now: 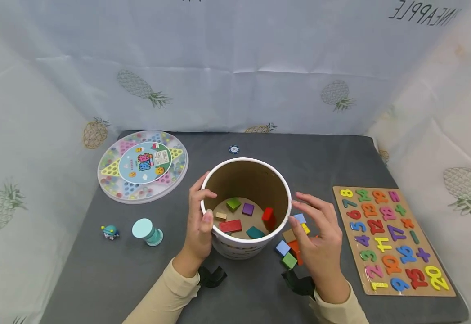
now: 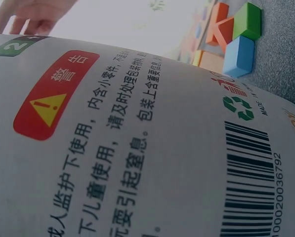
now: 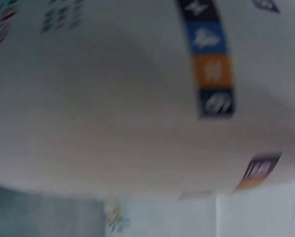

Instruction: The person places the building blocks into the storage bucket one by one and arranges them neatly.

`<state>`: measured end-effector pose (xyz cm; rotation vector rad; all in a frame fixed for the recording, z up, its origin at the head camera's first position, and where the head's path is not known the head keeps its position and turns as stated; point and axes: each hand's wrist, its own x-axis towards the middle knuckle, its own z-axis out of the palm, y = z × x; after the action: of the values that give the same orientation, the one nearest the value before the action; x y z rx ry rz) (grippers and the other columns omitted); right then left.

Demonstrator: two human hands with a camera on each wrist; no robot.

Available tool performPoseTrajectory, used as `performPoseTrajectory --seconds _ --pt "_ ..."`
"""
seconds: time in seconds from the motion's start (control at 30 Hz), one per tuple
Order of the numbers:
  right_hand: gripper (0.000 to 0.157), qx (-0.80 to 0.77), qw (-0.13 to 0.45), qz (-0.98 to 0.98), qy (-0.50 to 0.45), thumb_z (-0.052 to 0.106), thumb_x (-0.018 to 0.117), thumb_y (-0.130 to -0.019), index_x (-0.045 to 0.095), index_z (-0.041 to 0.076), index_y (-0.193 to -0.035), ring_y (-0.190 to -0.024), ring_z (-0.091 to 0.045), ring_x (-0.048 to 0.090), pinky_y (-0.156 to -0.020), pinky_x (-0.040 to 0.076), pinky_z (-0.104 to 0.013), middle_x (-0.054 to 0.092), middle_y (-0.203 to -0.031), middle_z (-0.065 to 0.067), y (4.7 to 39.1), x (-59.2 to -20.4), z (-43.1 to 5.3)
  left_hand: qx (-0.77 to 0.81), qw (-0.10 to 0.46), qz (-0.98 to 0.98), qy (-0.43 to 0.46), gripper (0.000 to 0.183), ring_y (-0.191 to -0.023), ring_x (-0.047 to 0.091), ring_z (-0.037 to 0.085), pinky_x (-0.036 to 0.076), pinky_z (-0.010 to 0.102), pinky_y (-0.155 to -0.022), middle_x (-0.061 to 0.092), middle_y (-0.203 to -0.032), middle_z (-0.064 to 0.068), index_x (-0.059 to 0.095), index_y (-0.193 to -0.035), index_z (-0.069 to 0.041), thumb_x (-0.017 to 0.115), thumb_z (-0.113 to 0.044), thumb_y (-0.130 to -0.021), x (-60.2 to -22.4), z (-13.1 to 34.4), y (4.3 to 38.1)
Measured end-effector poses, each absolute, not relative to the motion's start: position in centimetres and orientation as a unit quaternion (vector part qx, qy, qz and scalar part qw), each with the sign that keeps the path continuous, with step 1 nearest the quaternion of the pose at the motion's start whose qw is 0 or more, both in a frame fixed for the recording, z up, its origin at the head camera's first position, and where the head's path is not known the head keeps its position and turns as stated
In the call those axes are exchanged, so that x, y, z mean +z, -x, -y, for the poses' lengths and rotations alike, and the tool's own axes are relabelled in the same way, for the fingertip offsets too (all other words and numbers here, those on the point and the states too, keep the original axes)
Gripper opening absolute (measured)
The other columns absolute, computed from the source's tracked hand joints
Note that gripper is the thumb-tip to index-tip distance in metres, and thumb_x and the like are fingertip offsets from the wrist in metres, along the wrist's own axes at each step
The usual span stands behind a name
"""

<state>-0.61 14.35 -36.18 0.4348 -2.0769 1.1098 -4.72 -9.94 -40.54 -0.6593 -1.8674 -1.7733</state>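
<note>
A white cardboard bucket (image 1: 237, 251) stands in the middle of the dark table, tilted slightly so its inside shows. Several coloured blocks lie on its floor, among them a red block (image 1: 230, 226), a purple block (image 1: 248, 209) and a green block (image 1: 233, 204). My left hand (image 1: 196, 229) grips the bucket's left rim, fingertips hooked over the edge and thumb at the near side. On the right, my right hand (image 1: 322, 236) has its fingers extended, with fingertips right at the rim. Printed bucket wall (image 2: 152, 148) fills most of the left wrist view.
Loose blocks, including a light green block (image 1: 289, 260), lie beside the bucket under my right hand. At right is a number board (image 1: 358, 272). Leftward are a round game box (image 1: 109, 173), a turquoise stand-like object (image 1: 143, 228) and a small toy (image 1: 110, 232). A chip (image 1: 234, 149) lies behind.
</note>
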Motion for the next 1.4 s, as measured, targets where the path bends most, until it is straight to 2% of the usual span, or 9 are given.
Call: performPoseTrajectory --seconds 0.13,0.33,0.47,0.63,0.8,0.93,1.03,1.17,1.4 --pt "0.023 0.371 0.302 0.877 -0.045 0.010 0.072 -0.083 0.071 0.008 -0.106 -0.095 -0.022 0.053 -0.081 0.042 -0.027 0.061 -0.108 -0.009 0.3 -38.6 -17.7 -0.649 0.233 0.682 0.243 0.042 -0.135 0.026 0.034 0.034 0.052 -0.099 0.024 -0.151 0.012 0.042 -0.112 0.000 0.040 -0.036 -0.090 -40.5 9.7 4.8" --pt "0.047 0.185 -0.008 0.979 0.084 0.022 0.077 -0.079 0.061 0.004 -0.119 -0.082 -0.031 0.054 -0.066 0.048 -0.046 0.054 -0.106 -0.020 -0.7 -42.5 -22.6 -0.651 0.242 0.675 0.249 0.038 -0.134 0.026 0.035 0.033 0.051 -0.100 0.025 -0.150 0.014 0.042 -0.111 0.001 0.038 -0.030 -0.089 -40.3 9.6 4.7" --pt "0.055 0.144 -0.084 0.981 0.099 0.028 0.079 -0.078 0.058 -0.001 -0.120 -0.081 -0.032 0.055 -0.071 0.048 -0.051 0.056 -0.104 -0.024 -0.7 -45.1 -23.8 -0.651 0.244 0.678 0.240 0.035 -0.134 0.026 0.035 0.033 0.047 -0.101 0.024 -0.150 0.014 0.042 -0.112 -0.002 0.038 -0.028 -0.088 -40.3 9.7 4.6" --pt "0.046 0.183 0.003 0.977 0.109 0.022 0.076 -0.081 0.060 0.001 -0.119 -0.080 -0.028 0.051 -0.067 0.046 -0.045 0.056 -0.100 -0.019 -0.8 -45.0 -23.0 -0.643 0.244 0.687 0.236 0.038 -0.135 0.025 0.034 0.033 0.049 -0.101 0.024 -0.150 0.013 0.042 -0.112 -0.001 0.038 -0.031 -0.090 -40.3 10.0 4.4" --pt "0.051 0.269 0.225 0.936 0.014 0.014 0.078 -0.078 0.060 0.005 -0.126 -0.082 -0.025 0.043 -0.070 0.034 -0.034 0.059 -0.103 -0.015 -0.4 -39.7 -20.6 -0.639 0.247 0.690 0.233 0.040 -0.135 0.026 0.033 0.031 0.055 -0.099 0.025 -0.150 0.013 0.042 -0.111 0.000 0.037 -0.034 -0.091 -40.3 9.9 4.6" --pt "0.047 0.296 0.353 0.879 -0.121 0.033 0.073 -0.083 0.064 0.003 -0.118 -0.080 -0.026 0.044 -0.074 0.031 -0.026 0.066 -0.104 -0.013 0.2 -35.0 -18.0 -0.644 0.243 0.687 0.234 0.041 -0.135 0.026 0.033 0.030 0.057 -0.098 0.026 -0.150 0.013 0.042 -0.110 0.002 0.036 -0.034 -0.090 -40.5 9.7 4.8" --pt "0.048 0.297 0.364 0.860 -0.201 0.047 0.063 -0.087 0.068 0.002 -0.103 -0.079 -0.026 0.047 -0.073 0.033 -0.026 0.069 -0.104 -0.009 1.1 -32.8 -15.8 -0.645 0.244 0.685 0.237 0.040 -0.134 0.027 0.033 0.031 0.054 -0.099 0.026 -0.150 0.013 0.042 -0.110 0.003 0.036 -0.031 -0.090 -40.6 9.5 5.0" --pt "0.040 0.297 0.326 0.860 -0.258 0.046 0.060 -0.090 0.071 0.007 -0.090 -0.082 -0.023 0.049 -0.071 0.033 -0.029 0.070 -0.105 -0.004 2.3 -32.5 -14.2 -0.642 0.243 0.687 0.238 0.038 -0.134 0.028 0.033 0.033 0.050 -0.100 0.026 -0.150 0.013 0.043 -0.111 -0.001 0.037 -0.032 -0.090 -40.7 9.5 4.8" --pt "0.021 0.342 0.354 0.851 -0.180 0.025 0.073 -0.084 0.069 0.005 -0.089 -0.085 -0.024 0.053 -0.075 0.037 -0.020 0.065 -0.100 -0.009 1.9 -35.0 -15.8 -0.635 0.233 0.699 0.233 0.043 -0.134 0.027 0.031 0.032 0.056 -0.100 0.024 -0.151 0.010 0.042 -0.112 -0.004 0.037 -0.041 -0.092 -40.6 9.7 4.7"
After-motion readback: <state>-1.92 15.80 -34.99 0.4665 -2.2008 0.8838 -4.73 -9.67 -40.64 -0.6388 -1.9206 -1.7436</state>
